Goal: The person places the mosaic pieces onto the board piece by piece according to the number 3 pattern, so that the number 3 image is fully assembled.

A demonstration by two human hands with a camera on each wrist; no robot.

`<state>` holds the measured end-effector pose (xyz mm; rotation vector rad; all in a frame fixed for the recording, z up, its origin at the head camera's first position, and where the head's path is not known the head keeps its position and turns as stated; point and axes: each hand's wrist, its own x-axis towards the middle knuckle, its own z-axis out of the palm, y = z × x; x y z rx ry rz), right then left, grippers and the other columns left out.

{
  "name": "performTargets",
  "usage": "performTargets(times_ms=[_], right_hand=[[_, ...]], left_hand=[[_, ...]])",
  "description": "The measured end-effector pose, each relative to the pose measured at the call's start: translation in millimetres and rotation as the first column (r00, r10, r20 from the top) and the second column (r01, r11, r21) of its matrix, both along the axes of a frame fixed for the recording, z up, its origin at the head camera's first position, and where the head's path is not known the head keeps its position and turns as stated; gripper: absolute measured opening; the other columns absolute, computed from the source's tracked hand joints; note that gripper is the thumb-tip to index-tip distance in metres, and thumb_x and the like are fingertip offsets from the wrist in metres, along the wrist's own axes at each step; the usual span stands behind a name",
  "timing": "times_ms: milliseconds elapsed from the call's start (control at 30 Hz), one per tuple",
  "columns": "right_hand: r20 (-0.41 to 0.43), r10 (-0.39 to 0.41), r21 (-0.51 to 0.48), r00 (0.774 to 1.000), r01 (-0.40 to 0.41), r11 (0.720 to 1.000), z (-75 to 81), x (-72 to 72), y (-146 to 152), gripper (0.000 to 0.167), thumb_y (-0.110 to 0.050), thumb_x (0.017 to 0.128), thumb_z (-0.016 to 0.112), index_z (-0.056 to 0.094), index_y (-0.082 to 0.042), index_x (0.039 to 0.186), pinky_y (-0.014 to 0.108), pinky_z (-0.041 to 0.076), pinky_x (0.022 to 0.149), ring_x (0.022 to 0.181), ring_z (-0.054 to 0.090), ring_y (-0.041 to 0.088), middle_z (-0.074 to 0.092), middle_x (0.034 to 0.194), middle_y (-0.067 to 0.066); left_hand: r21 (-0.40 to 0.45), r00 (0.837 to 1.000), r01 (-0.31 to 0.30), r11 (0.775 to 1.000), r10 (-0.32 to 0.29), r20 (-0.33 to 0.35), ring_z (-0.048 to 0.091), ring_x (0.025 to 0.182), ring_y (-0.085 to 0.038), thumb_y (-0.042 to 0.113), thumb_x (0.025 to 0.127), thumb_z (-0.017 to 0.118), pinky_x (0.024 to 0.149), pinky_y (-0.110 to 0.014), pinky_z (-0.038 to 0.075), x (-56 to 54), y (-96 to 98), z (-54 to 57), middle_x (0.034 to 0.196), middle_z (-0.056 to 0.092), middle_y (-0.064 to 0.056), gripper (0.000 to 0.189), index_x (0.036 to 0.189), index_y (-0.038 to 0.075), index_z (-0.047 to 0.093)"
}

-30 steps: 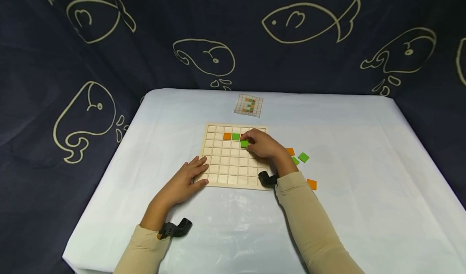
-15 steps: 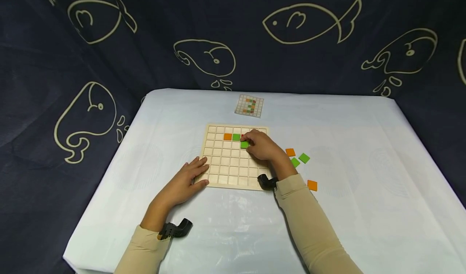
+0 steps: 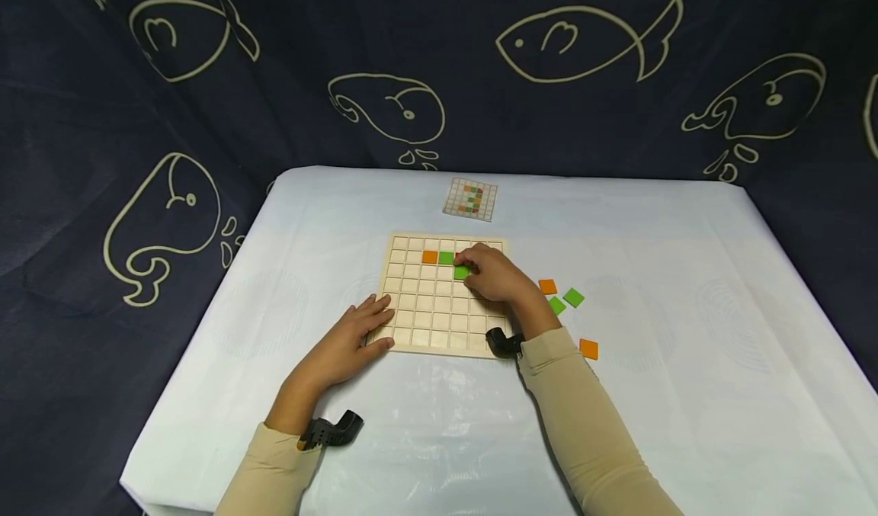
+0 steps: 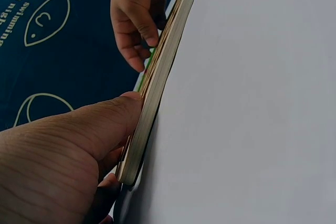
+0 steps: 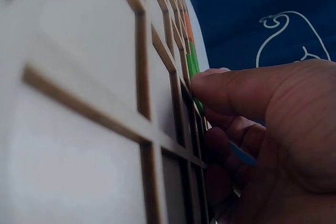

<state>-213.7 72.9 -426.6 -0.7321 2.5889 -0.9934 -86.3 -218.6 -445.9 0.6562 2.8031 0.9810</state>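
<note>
A square wooden grid board [image 3: 424,319] lies on the white table. My right hand [image 3: 497,272] is over its upper right part, thumb and fingers pinching a green square tile [image 3: 461,273] at a grid cell. Just above that tile, an orange tile [image 3: 429,258] and another green tile [image 3: 446,258] sit side by side in cells; a bit of red beside them is mostly covered by my fingers. In the right wrist view my thumb [image 5: 226,90] presses against the green. My left hand [image 3: 346,342] rests with spread fingers on the board's lower left edge.
Right of the board lie loose tiles: an orange one [image 3: 547,286], two green, one being the farther green tile [image 3: 573,297], and a lower orange one [image 3: 588,349] beside my sleeve. A small pattern card [image 3: 470,200] lies behind the board. A dark fish-print cloth [image 3: 480,135] hangs behind the table.
My right forearm has shifted very slightly, leaving more of the loose tiles beside it visible. Both hands otherwise keep their places, the right still at the green tile.
</note>
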Motion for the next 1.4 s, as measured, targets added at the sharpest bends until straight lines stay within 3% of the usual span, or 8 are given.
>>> performTargets(times_ms=[633,967,1300,1400], right_hand=[[0.042,0.007,-0.061,0.999,-0.004,0.998,1.9,3.6,7.8,0.033,-0.004,0.095,0.061,0.062,-0.007,0.128,0.042,0.041,0.105,0.119,0.053,0.025,0.055,0.127,0.006],[0.032,0.021,-0.109,0.999,-0.017,0.994,25.4,14.9,35.4,0.035,-0.006,0.099,0.059,0.058,-0.003,0.133,0.047,0.046,0.098,0.115,0.056,0.03,0.053,0.132,0.013],[0.011,-0.073,-0.109,0.997,0.074,0.991,36.1,22.2,70.0,0.036,-0.008,0.097,0.062,0.058,-0.003,0.132,0.047,0.046,0.095,0.116,0.052,0.03,0.055,0.131,0.017],[0.032,-0.111,-0.105,0.993,0.114,0.988,39.3,23.8,80.5,0.037,-0.009,0.096,0.063,0.059,-0.004,0.133,0.044,0.051,0.085,0.107,0.055,0.032,0.053,0.132,0.017]], left_hand=[[-0.013,1.0,0.009,1.0,-0.009,-0.007,0.024,0.147,-0.031,0.028,0.097,0.066,0.117,-0.059,0.015,0.9,-0.9,-1.3,0.157,0.035,-0.01,0.055,0.143,0.0,0.052],[-0.018,1.0,0.003,1.0,-0.004,-0.008,0.024,0.147,-0.031,0.027,0.097,0.067,0.117,-0.058,0.015,1.6,0.0,-0.2,0.157,0.036,-0.01,0.056,0.143,0.0,0.052],[-0.004,1.0,0.008,1.0,-0.008,-0.017,0.024,0.147,-0.032,0.026,0.096,0.067,0.117,-0.059,0.015,-0.1,-0.6,0.1,0.156,0.036,-0.012,0.055,0.142,-0.001,0.052],[0.0,1.0,0.004,1.0,-0.004,-0.017,0.025,0.147,-0.033,0.026,0.096,0.068,0.117,-0.059,0.015,0.3,-0.5,0.1,0.156,0.037,-0.012,0.055,0.142,-0.001,0.053]])
